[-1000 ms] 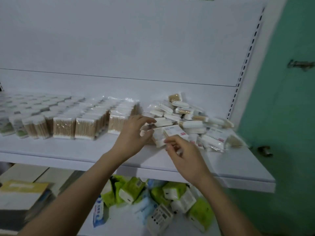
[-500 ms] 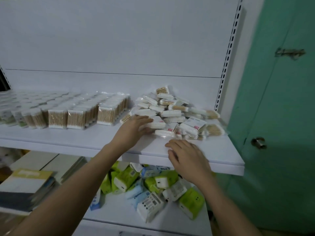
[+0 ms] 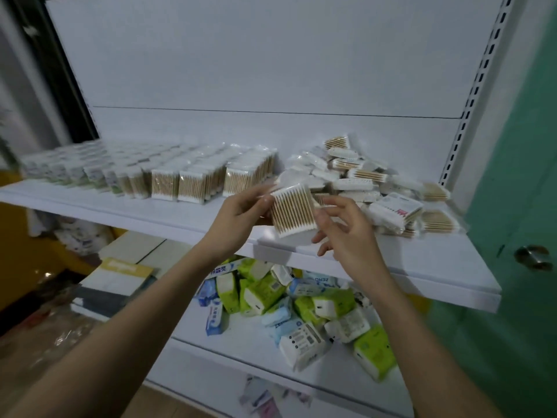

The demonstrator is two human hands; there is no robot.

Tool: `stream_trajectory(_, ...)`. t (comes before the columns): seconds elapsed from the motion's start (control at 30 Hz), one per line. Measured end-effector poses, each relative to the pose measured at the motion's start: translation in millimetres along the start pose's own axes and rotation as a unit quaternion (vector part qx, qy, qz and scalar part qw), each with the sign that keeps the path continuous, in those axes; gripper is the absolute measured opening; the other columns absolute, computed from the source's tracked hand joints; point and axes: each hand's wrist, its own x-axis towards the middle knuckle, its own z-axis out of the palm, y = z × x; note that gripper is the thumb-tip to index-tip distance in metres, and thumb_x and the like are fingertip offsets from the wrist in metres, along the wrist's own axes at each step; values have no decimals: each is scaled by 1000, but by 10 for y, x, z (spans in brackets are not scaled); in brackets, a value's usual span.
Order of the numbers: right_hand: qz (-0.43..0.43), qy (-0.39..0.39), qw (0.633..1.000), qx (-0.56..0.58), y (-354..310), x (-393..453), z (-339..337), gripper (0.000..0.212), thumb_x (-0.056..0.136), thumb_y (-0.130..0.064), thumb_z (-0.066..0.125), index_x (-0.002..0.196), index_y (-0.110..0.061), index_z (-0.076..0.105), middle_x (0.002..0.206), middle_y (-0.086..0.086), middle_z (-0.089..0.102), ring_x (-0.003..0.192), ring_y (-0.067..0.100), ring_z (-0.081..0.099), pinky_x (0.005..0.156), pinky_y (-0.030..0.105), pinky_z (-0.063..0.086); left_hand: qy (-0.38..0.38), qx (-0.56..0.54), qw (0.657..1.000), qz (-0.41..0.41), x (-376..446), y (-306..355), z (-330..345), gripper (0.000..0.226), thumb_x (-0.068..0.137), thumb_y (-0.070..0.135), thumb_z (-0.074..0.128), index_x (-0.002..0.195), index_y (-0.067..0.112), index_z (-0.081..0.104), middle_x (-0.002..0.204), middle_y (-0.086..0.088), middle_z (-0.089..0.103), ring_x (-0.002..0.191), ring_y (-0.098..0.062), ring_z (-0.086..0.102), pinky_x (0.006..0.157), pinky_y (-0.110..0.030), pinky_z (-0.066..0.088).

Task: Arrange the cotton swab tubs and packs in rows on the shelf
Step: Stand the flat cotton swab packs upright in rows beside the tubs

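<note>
Both hands hold one flat, rectangular pack of cotton swabs in front of the shelf's front edge, raised clear of the board. The pack is clear, glossy film, crinkled at its margins, over a single tight layer of pale wooden sticks with soft white tips at both ends. The sticks run nearly upright, their tops leaning slightly to the left, so the pack's long axis stands close to vertical and its broad face is turned toward the camera.

The left hand pinches the pack's left edge – fingers behind, thumb tip on the front near the upper corner. The right hand pinches the right edge between thumb and forefinger; its other fingers curl loosely below and hold nothing.

Behind the hands, on the right of the smooth white shelf, lies a loose pile of packs, tilted every way. To the left stand neat rows of packs on edge, sticks vertical, and further left rows of small tubs, blurred. The shelf below holds soft green, blue and white wrapped packets in a heap.
</note>
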Motion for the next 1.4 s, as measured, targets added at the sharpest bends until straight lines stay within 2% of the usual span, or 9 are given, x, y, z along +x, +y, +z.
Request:
stream_trajectory(0.2,22,-69,997,-11,84,200,485,9,94,-8,64,101,-13,62,96,8,68,68,27,70,55,31,58,-30,104,993,-52,-31,51,-543,23,97,16,55,117,7,64,104,-1,72,93,-16,70,78,-28,57)
stream_trajectory(0.33,33,-67,997,-20,91,418,725,10,94,-6,63,104,-7,61,97,15,66,68,29,70,57,28,58,-109,237,963,-66,267,292,-1019,28,84,22,74,111,18,68,94,14,73,86,-15,69,78,-34,58)
stream_trajectory(0.43,34,-70,997,-1,67,594,977,9,93,-4,64,100,-9,61,99,18,65,66,26,70,61,33,61,-165,336,926,-58,549,368,-1219,35,78,26,79,112,22,69,94,6,73,87,-18,68,79,-39,54)
stream_trajectory(0.6,76,-26,995,54,122,885,1357,20,92,-9,66,109,-4,57,105,14,64,79,25,72,70,33,62,-159,450,878,29,996,342,-1462,34,76,21,80,108,18,72,96,5,71,87,-11,62,74,-13,44)
stream_trajectory(0.7,100,3,991,-88,361,999,1592,20,92,-20,69,105,-12,58,106,5,62,93,22,67,78,32,59,-142,477,865,54,1222,148,-1632,33,81,12,73,113,16,69,97,4,67,86,-10,58,65,-3,37)
stream_trajectory(0.8,34,-27,957,-286,540,1040,1843,8,94,-19,61,101,-16,65,100,-3,63,96,17,62,87,32,52,-151,486,860,44,1428,-151,-1694,31,82,10,72,112,14,67,104,-3,68,93,-16,61,73,-16,40)
stream_trajectory(0.93,-17,-52,894,-445,608,1056,1952,32,98,-25,52,125,-11,61,125,4,59,116,20,53,99,33,42,-178,511,839,64,1606,-498,-1669,24,84,14,71,108,14,68,111,-2,64,92,-13,55,78,-20,38)
stream_trajectory(1.17,-2,-22,872,-489,666,1074,1956,25,98,-25,51,115,-11,65,115,1,61,109,18,53,94,28,41,-198,508,834,85,1711,-753,-1630,30,85,10,67,114,11,67,115,-6,65,105,-22,58,89,-31,47)
stream_trajectory(1.4,-57,43,864,-498,783,1079,1957,18,88,-17,53,85,-4,65,85,11,60,83,27,54,76,45,47,-143,550,795,210,1602,-885,-1556,65,78,-4,54,139,15,44,129,-11,48,119,-32,44,88,-38,39)
